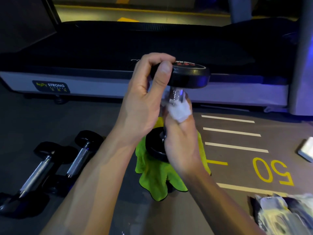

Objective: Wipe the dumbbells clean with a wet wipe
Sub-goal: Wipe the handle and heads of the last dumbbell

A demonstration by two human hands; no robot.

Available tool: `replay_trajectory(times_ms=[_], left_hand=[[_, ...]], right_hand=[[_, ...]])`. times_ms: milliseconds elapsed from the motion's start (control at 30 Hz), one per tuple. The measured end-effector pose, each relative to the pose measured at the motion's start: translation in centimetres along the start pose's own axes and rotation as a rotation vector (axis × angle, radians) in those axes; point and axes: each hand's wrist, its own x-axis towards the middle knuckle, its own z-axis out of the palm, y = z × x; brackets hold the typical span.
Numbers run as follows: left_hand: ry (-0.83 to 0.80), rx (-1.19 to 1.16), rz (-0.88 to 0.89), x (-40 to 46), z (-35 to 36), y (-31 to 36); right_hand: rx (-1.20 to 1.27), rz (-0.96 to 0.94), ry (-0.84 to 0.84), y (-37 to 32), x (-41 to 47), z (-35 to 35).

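A black dumbbell [189, 75] with a chrome handle stands upright, its lower head resting on a lime-green cloth [157, 177] on the floor. My left hand [144, 99] grips the rim of its top head, thumb on the edge. My right hand [181, 141] wraps a white wet wipe [180, 110] round the chrome handle and holds it there. Two more dumbbells [40, 168] lie side by side on the floor at the lower left.
A treadmill [101, 85] with a black belt runs across the back, close behind the dumbbell. A wet-wipe packet [281, 212] lies at the lower right, a white flat object [306, 150] at the right edge. Yellow "50" and white lines mark the floor.
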Motion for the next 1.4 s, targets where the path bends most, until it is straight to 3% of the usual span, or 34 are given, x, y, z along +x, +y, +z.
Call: replay_trajectory(times_ms=[100, 233, 367, 433, 500, 567, 633, 767, 900, 967, 1067, 1133, 1400], left_hand=[[-0.004, 0.003, -0.034, 0.2, -0.1, 0.1], [-0.001, 0.021, -0.037, 0.2, 0.3, 0.3], [0.032, 0.034, -0.029, 0.4, 0.8, 0.3], [0.050, 0.039, -0.041, 0.6, 0.9, 0.5], [0.073, 0.070, -0.055, 0.8, 1.1, 0.7], [0.097, 0.128, -0.068, 0.8, 1.3, 0.9], [0.112, 0.164, -0.061, 0.7, 1.3, 0.9], [0.128, 0.190, -0.020, 0.7, 0.9, 0.8], [0.090, 0.150, -0.021, 0.4, 1.4, 1.5], [0.078, 0.136, -0.041, 0.5, 1.3, 1.5], [0.090, 0.086, -0.077, 0.7, 0.9, 1.3], [0.098, 0.065, -0.096, 0.7, 0.7, 1.0], [0.018, 0.002, -0.141, 1.1, -0.4, 1.0]], right_hand=[[-0.090, -0.051, -0.005, 0.2, -1.6, 0.5], [0.088, -0.038, 0.036, 0.0, -1.5, 0.7], [-0.079, 0.072, 0.125, -0.2, 1.8, 0.0], [-0.119, 0.093, 0.092, 0.0, 3.2, -0.6], [0.060, 0.120, 0.016, 0.2, 4.3, -1.0], [0.375, 0.264, -0.020, 0.1, 4.9, -1.2], [0.440, 0.270, -0.049, 0.7, 5.1, -1.3], [-0.010, -0.026, -0.002, 1.1, 4.1, -0.5], [-0.205, -0.076, 0.125, 1.0, 3.9, -0.4], [-0.123, -0.008, 0.058, 0.5, 4.1, -1.2], [0.292, 0.126, -0.024, -0.5, 4.2, -1.8], [0.417, 0.155, -0.040, -0.9, 4.3, -1.5], [0.594, 0.273, 0.191, -1.9, 4.3, -0.3]])
